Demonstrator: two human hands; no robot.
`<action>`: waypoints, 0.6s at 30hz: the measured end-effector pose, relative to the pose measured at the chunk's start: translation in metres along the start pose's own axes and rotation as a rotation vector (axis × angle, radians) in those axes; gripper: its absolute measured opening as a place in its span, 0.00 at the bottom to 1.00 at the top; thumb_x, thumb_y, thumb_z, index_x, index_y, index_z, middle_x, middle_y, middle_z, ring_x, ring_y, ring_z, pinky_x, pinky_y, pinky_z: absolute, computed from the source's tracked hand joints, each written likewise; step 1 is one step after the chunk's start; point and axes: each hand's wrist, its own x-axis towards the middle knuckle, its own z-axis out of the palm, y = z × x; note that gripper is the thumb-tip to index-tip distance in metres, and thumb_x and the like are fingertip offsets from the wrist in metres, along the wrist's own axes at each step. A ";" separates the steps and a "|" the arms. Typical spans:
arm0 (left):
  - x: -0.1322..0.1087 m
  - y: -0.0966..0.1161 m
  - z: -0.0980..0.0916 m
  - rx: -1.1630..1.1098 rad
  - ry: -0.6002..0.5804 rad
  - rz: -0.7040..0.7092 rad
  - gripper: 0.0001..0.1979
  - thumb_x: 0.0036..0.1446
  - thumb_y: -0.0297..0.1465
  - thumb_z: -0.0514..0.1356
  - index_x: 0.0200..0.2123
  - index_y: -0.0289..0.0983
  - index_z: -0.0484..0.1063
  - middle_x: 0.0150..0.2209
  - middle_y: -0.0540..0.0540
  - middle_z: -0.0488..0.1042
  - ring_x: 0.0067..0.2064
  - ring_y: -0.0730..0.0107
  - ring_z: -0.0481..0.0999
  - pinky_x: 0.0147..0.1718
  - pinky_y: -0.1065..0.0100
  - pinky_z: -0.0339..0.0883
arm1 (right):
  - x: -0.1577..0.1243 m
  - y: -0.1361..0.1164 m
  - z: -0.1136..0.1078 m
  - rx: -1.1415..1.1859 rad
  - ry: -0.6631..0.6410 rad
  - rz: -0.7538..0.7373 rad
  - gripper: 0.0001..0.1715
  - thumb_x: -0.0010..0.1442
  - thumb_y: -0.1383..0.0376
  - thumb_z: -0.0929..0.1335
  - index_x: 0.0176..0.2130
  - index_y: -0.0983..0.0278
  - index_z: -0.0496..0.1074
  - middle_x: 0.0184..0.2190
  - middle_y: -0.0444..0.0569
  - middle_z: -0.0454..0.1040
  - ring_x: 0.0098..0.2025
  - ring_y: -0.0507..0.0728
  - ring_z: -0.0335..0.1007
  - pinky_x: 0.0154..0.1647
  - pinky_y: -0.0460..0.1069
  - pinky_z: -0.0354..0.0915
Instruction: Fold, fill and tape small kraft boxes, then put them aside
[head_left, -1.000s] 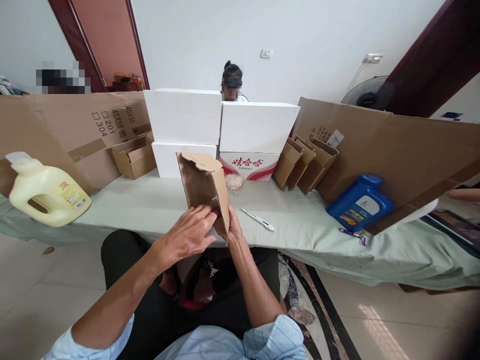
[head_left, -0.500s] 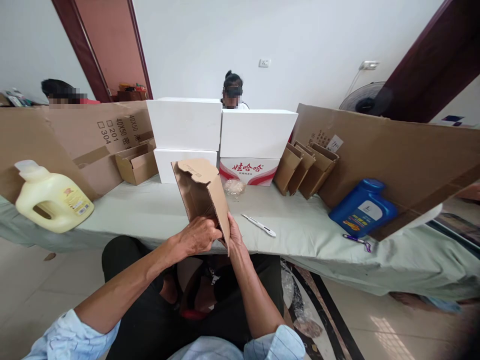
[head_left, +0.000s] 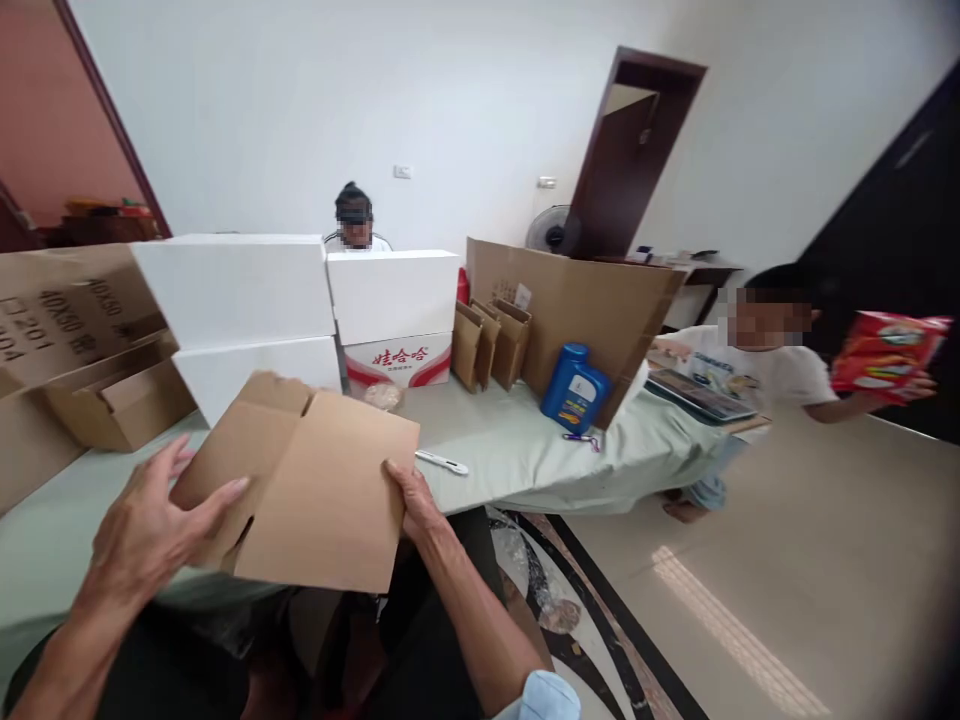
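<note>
A brown cardboard box (head_left: 326, 490), partly flattened with a fold and slots down its left part, is tilted over the near edge of the table. My right hand (head_left: 416, 503) grips its right edge, thumb on the front face and fingers hidden behind. Along the left edge, my left hand (head_left: 154, 520) is open, its thumb spread across the cardboard and its fingers stretched out beside it. A white utility knife (head_left: 442, 462) lies on the cloth just beyond my right hand.
White boxes (head_left: 240, 290) stand stacked behind, beside a red-and-white carton (head_left: 401, 362). Folded brown boxes (head_left: 487, 345), a blue bottle (head_left: 576, 390) and a purple pen-like item (head_left: 581, 438) are to the right. One person sits opposite; another at right holds a red packet (head_left: 889, 355).
The view has swung right. The box has turned to show a broad, flatter face. My left hand has come out from its inside to the left edge; my right hand still holds the right edge.
</note>
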 end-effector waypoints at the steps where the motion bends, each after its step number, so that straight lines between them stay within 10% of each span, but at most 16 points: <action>1: 0.009 -0.015 0.006 -0.075 -0.126 -0.147 0.32 0.36 0.57 0.76 0.44 0.52 0.77 0.39 0.47 0.84 0.43 0.35 0.86 0.34 0.40 0.84 | -0.004 -0.003 -0.002 -0.047 -0.028 -0.051 0.35 0.47 0.51 0.86 0.48 0.66 0.81 0.41 0.55 0.87 0.42 0.65 0.86 0.49 0.57 0.82; 6: 0.009 -0.047 0.034 -0.404 -0.421 -0.494 0.34 0.33 0.50 0.80 0.45 0.49 0.80 0.42 0.42 0.87 0.45 0.34 0.88 0.35 0.45 0.87 | -0.029 -0.026 -0.013 -0.241 -0.153 -0.120 0.38 0.49 0.44 0.85 0.50 0.64 0.82 0.45 0.53 0.86 0.44 0.62 0.85 0.49 0.55 0.79; 10: 0.002 -0.045 0.052 -0.436 -0.376 -0.412 0.39 0.35 0.50 0.79 0.52 0.44 0.80 0.53 0.36 0.86 0.57 0.31 0.84 0.48 0.45 0.87 | -0.054 -0.053 -0.027 -0.504 -0.351 -0.073 0.34 0.54 0.48 0.84 0.53 0.63 0.83 0.47 0.51 0.86 0.50 0.62 0.83 0.55 0.54 0.77; 18: 0.003 -0.040 0.047 -0.200 -0.410 -0.302 0.37 0.38 0.58 0.70 0.47 0.40 0.84 0.50 0.34 0.86 0.54 0.41 0.86 0.38 0.60 0.82 | -0.049 -0.154 -0.078 -0.807 0.280 -0.651 0.32 0.58 0.38 0.76 0.39 0.64 0.83 0.39 0.54 0.85 0.39 0.63 0.80 0.41 0.55 0.77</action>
